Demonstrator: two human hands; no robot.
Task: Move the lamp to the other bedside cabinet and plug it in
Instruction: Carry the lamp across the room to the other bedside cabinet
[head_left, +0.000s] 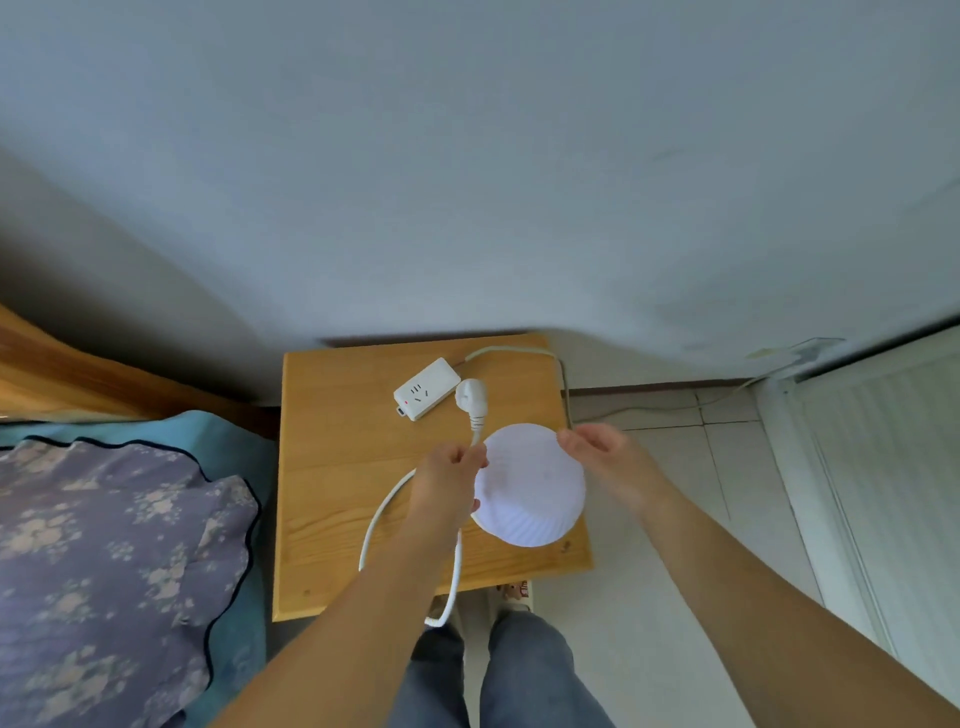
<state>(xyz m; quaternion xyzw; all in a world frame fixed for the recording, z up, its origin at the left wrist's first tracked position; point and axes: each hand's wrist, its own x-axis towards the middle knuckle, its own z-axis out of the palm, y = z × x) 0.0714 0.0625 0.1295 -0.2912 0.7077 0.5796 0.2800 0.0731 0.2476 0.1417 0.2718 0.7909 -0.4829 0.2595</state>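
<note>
Plugging in is judged the step in hand: the lamp (530, 486) is already set on the bedside cabinet (332, 467), w/ its white ribbed shade seen from above, between the two hands. The left hand (451, 480) is closed on the lamp cord (382, 512), fingers pinched together on it just behind the plug (471, 397), which sticks out beyond the fingertips toward the power strip (427, 388). The strip lies just past the plug, on the far side of the fingers, approx. touching it or nearly so; which cannot be told. The right hand (595, 447) is held at the far-right rim of the shade, fingers loosely apart; whether the shade is actually touched cannot be told. To do this well, the grip should be shifted from the cord onto the plug body itself, since a plug steered by its cord is likely to wobble. The pins, not visible here, should be turned to match the slots on the strip's top face. The strip looks light, so it would prob. slide when pushed; it is best pinned down w/ the right hand while the plug is pressed straight in. The slack loop hanging off the near edge, behind the left wrist, should be kept from snagging or dragging the lamp.
</note>
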